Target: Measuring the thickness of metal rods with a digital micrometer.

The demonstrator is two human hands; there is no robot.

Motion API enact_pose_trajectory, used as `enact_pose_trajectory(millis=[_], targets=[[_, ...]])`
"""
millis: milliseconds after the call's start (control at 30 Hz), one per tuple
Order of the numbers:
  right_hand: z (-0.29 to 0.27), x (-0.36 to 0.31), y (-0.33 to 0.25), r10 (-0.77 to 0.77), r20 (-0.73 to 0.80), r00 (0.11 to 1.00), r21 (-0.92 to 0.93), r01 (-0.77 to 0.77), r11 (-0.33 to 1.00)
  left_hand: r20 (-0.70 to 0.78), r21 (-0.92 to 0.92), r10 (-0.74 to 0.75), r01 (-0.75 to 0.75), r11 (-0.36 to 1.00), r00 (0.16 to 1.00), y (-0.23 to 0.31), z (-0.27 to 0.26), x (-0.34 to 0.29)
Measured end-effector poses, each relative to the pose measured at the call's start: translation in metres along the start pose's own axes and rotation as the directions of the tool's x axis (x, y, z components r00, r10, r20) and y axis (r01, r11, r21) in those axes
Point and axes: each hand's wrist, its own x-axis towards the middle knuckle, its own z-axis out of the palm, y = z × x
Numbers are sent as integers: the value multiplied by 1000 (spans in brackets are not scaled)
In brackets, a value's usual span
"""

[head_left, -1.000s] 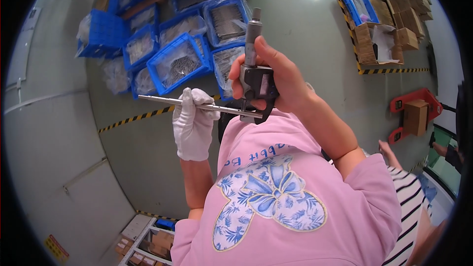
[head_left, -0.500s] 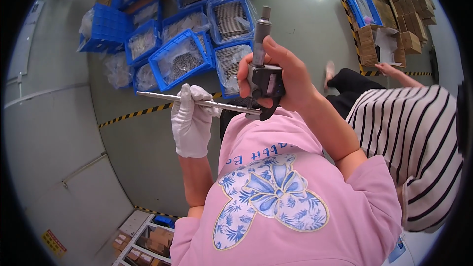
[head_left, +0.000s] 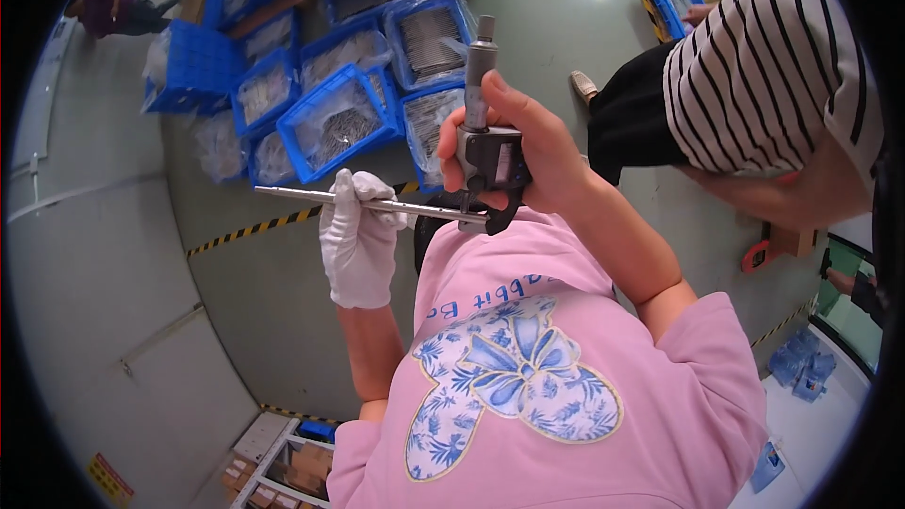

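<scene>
My left hand (head_left: 358,250), in a white glove, pinches a thin metal rod (head_left: 405,206) between thumb and fingers. The rod is stepped, with a narrower far-left end and small holes along its thicker part. My bare right hand (head_left: 542,146) grips a digital micrometer (head_left: 490,155), its thimble pointing away from me and its dark frame near my body. The rod's right end lies in the micrometer's jaw gap, close in front of my pink shirt. Whether both measuring faces touch the rod I cannot tell.
Blue crates (head_left: 339,123) holding metal rods and plastic wrap stand stacked ahead to the left. A person in a striped shirt (head_left: 754,66) stands close on my right. Yellow-black tape (head_left: 255,229) marks the floor. A shelf with cartons (head_left: 306,462) is at the lower left.
The person in the striped shirt has moved forward, away from me. The micrometer and rod have shifted slightly left in the view, with both hands keeping their hold. Another person appears at far left.
</scene>
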Motion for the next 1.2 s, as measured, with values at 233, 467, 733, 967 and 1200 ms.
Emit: enact_pose_trajectory(millis=[233,467,733,967,1200], targets=[[-6,-1,3,29,31,999,43,-30,999,-2,-5,23,-23,1000,1000,-3,-7,0],[-6,0,1,40,30,999,5,-40,999,-18,16,29,-29,999,999,-2,-4,-1],[-2,3,0,60,16,998,43,-61,997,-40,12,7,-6,1000,999,1,-2,0],[-4,6,5,40,31,999,-5,-40,999,-50,-53,-7,4,999,999,4,-6,1],[-12,4,1,34,42,999,72,-37,997,23,-22,38,-38,999,999,-2,-12,2]])
